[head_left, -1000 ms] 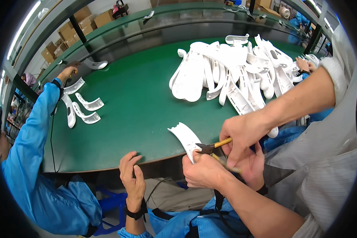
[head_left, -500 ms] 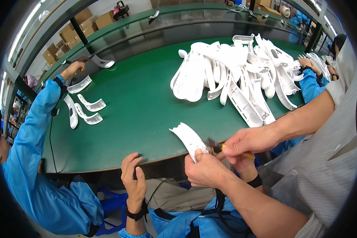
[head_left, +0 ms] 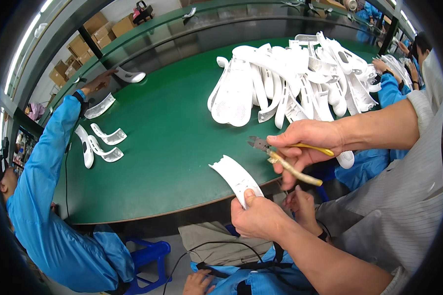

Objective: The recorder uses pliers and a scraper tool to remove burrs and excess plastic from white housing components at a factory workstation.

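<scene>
My left hand [head_left: 198, 283] rests low over my lap at the bottom edge, open, its fingers a little apart, nothing seen in it. Partly behind a co-worker's forearm is my right hand [head_left: 304, 209], its fingers loosely bent and apart, with no thing visible in it. A co-worker in a grey striped garment reaches in from the right. That person's left hand [head_left: 261, 216] grips a curved white plastic part [head_left: 235, 178] over the table edge. The other co-worker hand [head_left: 310, 140] holds yellow-handled cutting pliers [head_left: 285, 160], jaws apart from the part.
A heap of white plastic parts [head_left: 234, 93] lies on the green table [head_left: 162, 147]. Several more parts [head_left: 108, 135] lie at the left, where another person's blue-sleeved arm [head_left: 44, 162] reaches out. A blue stool [head_left: 150, 255] stands below the table; a black cable [head_left: 206, 244] crosses my lap.
The pliers have come off the white part and moved up with the co-worker's hand, handles spread. My left hand has dropped from beside the table edge to my lap.
</scene>
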